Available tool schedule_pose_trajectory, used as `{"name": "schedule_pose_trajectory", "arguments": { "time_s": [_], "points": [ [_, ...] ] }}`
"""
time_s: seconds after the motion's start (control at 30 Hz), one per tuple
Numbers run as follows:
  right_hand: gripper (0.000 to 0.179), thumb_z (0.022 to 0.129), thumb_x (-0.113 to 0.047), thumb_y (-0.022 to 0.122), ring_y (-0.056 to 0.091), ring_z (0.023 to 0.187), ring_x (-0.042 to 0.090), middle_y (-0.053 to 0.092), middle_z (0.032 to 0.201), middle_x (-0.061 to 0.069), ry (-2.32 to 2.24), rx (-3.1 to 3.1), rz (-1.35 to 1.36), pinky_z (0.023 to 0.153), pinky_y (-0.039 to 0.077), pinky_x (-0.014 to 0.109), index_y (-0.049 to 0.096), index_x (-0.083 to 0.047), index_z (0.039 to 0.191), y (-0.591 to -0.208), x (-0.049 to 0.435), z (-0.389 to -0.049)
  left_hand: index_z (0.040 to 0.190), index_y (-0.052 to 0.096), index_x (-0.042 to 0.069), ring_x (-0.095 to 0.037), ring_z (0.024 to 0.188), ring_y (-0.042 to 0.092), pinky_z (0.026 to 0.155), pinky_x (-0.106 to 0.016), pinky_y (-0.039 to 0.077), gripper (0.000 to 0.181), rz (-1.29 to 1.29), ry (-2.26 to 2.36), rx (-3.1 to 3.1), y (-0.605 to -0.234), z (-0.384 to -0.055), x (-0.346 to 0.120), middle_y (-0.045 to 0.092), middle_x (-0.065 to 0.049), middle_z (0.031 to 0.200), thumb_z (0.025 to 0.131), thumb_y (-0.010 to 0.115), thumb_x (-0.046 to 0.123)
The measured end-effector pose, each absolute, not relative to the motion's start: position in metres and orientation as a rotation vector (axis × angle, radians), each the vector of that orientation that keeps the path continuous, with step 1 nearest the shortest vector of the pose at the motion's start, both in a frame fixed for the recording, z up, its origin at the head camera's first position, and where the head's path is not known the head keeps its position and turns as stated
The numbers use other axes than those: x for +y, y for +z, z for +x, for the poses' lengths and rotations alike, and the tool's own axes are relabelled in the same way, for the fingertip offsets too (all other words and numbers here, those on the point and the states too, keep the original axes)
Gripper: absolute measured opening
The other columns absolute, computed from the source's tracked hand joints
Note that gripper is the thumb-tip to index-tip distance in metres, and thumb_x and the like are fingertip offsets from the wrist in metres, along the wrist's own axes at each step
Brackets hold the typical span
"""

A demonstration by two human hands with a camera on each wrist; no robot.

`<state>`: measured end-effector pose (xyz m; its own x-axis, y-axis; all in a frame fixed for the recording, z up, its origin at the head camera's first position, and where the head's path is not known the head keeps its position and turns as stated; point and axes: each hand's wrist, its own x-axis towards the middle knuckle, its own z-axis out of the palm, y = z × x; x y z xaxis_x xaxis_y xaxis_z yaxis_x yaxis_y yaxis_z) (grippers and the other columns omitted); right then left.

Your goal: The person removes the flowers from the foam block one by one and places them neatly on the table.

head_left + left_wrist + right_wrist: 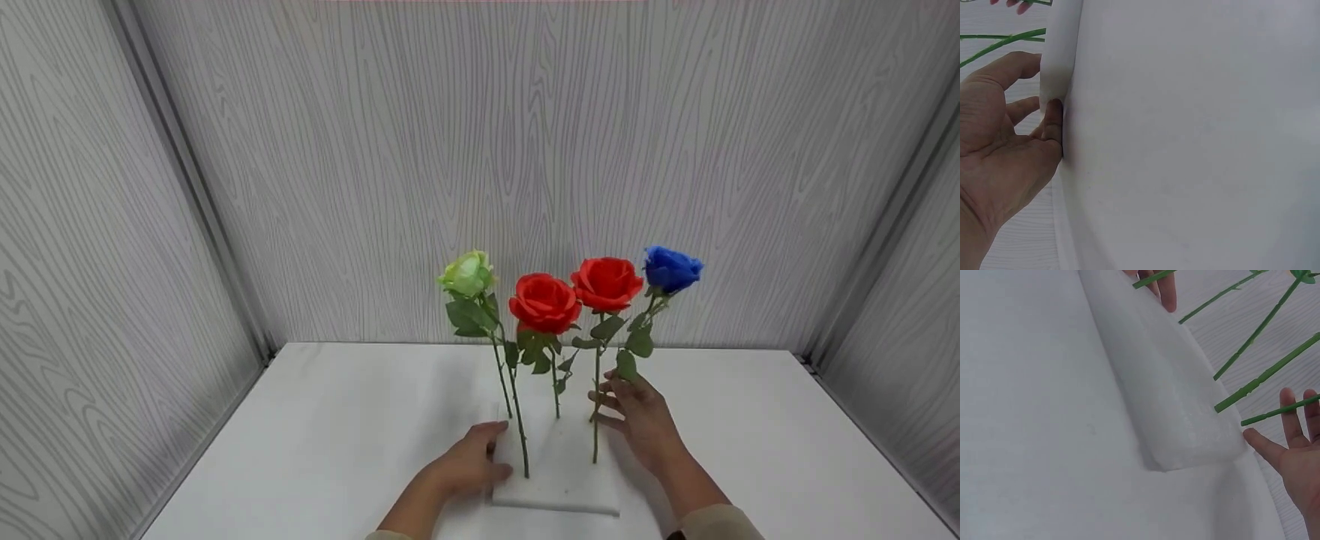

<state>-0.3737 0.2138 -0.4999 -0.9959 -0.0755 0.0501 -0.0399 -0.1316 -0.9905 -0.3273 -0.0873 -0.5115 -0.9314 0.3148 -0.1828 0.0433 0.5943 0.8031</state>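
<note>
A white foam block [555, 491] lies on the table with several artificial roses standing in it. At its left end, my left hand [471, 457] holds the edge between curved fingers and thumb. A pale green rose [468, 274] leans left, and two stems rise near that hand. A red rose [545, 304] and another red rose [607, 284] stand in the middle. The blue rose [673, 269] leans right. Beside its stem is my right hand [643, 416], fingers loosely spread behind the stem; its thumb is near the block's corner in the right wrist view.
The white table [337, 442] extends around the block. Behind it stands a grey wood-grain panel [375, 187], with side panels at left [90, 300] and right [885, 300].
</note>
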Motion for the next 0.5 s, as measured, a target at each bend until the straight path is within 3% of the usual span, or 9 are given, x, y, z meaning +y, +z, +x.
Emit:
{"name": "schedule_pose_trajectory", "arguments": {
  "time_s": [0.27,0.5],
  "points": [
    [0.030,0.104,-0.035,0.052,0.069,0.114,0.025,0.057,0.116,0.010,-2.357,2.023,-0.085,0.094,0.058,0.053,0.052,-0.015,0.127,-0.499,0.222,-0.373,0.154,0.040,0.011,-0.024,0.124,0.052,0.114,-0.051,0.042,0.076,0.293,1.289,2.493,-0.511,-0.327,-0.088,0.043,-0.013,0.151,0.087,0.075,0.020],
    [0.025,0.107,-0.028,0.048,0.072,0.105,0.032,0.058,0.110,0.011,-2.395,1.952,-0.044,0.087,0.059,0.058,0.050,-0.017,0.130,-0.496,0.231,-0.372,0.154,0.039,0.011,-0.024,0.125,0.051,0.115,-0.051,0.041,0.076,0.300,1.285,2.495,-0.510,-0.326,-0.087,0.038,-0.013,0.156,0.088,0.075,0.021]
  ]
}}
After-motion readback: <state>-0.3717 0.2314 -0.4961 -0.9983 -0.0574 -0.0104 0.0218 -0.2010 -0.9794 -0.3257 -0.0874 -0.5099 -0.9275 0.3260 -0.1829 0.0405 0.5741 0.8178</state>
